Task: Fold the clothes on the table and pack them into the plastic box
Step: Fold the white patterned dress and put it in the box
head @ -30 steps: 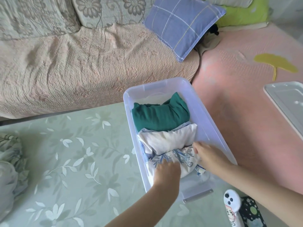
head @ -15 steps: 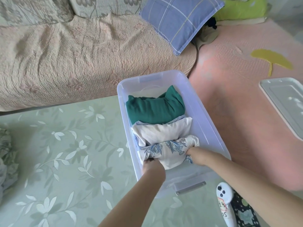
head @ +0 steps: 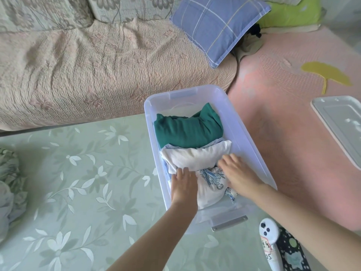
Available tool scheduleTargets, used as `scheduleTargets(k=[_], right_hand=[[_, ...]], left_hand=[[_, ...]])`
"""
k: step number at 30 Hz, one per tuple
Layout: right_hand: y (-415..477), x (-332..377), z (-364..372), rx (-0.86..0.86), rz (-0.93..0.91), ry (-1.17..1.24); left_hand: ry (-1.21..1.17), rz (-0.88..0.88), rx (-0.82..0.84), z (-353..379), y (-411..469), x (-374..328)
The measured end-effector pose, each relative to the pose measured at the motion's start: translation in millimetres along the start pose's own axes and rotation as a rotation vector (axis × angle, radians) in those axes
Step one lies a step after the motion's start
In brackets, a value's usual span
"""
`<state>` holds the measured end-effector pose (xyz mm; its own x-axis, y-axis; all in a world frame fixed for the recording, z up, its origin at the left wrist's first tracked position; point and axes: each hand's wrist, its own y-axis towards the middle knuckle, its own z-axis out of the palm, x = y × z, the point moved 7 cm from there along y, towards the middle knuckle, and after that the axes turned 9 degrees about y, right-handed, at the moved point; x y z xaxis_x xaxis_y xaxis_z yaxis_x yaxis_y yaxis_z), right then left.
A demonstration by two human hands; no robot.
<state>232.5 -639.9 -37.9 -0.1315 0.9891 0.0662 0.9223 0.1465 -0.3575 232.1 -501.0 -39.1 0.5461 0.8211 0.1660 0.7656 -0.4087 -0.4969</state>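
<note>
1. Head view: the plastic box (head: 241, 137) stands on the right part of the tabletop (head: 78, 192), its far end toward the sofa (head: 88, 65).
2. Three folded pieces lie in a row inside it: a green garment (head: 187, 132) farthest, a white garment (head: 195, 156) in the middle, and a floral garment (head: 210, 182) at the near end.
3. The left hand (head: 183, 182) lies palm down with straight fingers on the left side of the floral garment, fingertips reaching the white one; it grasps nothing.
4. The right hand (head: 237, 173) rests on the right side, fingers spread and flat across the seam between floral and white cloth, also released.
5. Half a second ago both hands were dug in at the near edge of the floral garment, fingers hidden around the cloth; now they have come up on top of it.
6. A pile of unfolded clothes (head: 9, 182) sits at the left edge of the tabletop.
7. The box lid (head: 340, 126) lies well apart on the right.
</note>
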Motion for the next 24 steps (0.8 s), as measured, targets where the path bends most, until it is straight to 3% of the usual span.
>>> scheduleTargets(k=[3, 7, 14, 19, 21, 22, 24], right_hand=[[11, 14, 7, 0.050, -0.101, -0.193], [21, 12, 26, 0.178, -0.110, -0.220], [23, 9, 35, 0.233, -0.104, -0.223], [8, -5, 27, 0.264, 0.051, -0.066], [2, -5, 20, 0.263, 0.074, 0.007], [0, -2, 15, 0.263, 0.075, 0.054], [-4, 1, 3, 0.270, 0.117, 0.174]], left_hand=[[0.094, -0.067, 0.123, 14, 16, 6], [0.184, -0.044, 0.109, 15, 28, 6], [0.084, -0.062, 0.131, 10, 27, 8], [-0.083, -0.065, -0.114, -24, 6, 8], [-0.284, -0.030, -0.177, -36, -12, -4], [-0.507, -0.054, -0.133, -33, -19, -8], [-1.173, -0.176, 0.163, -14, -29, -18]])
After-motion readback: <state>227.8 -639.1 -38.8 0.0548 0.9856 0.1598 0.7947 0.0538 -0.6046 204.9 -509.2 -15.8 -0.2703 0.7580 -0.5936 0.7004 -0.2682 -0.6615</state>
